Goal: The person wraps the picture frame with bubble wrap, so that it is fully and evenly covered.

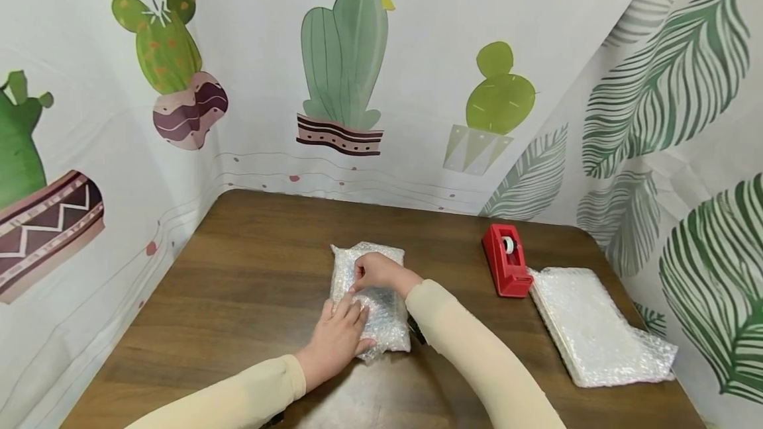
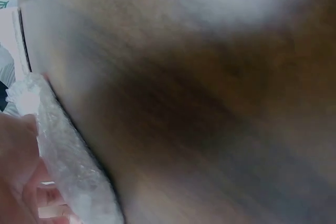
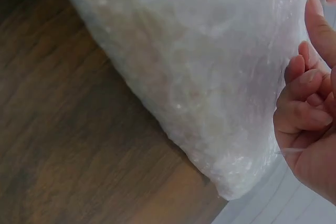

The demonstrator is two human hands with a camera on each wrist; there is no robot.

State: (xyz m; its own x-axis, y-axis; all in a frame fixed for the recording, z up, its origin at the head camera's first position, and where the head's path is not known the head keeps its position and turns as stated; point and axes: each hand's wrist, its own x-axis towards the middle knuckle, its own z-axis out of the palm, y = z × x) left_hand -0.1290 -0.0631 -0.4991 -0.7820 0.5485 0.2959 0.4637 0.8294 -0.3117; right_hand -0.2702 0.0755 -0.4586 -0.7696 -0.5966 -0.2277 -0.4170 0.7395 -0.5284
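A bubble-wrapped package (image 1: 384, 323) lies on the brown table, its wrap crinkled and shiny. My left hand (image 1: 338, 336) rests on its lower left part with fingers spread and extended. In the left wrist view, the fingers (image 2: 50, 203) of that hand lie along the edge of the bubble wrap (image 2: 79, 177). Over the package's upper half is my right hand (image 1: 377, 271), fingertips close to those of the left. The right wrist view has its fingers (image 3: 299, 106) curled, with a thin clear strip (image 3: 291, 150), like tape, jutting out from them.
A red tape dispenser (image 1: 507, 260) with a white-cored roll stands at the back right of the table (image 1: 250, 283). To its right lies another bubble-wrapped flat package (image 1: 596, 330) near the table's right edge. A fabric backdrop (image 1: 417, 85) printed with cacti and leaves hangs behind.
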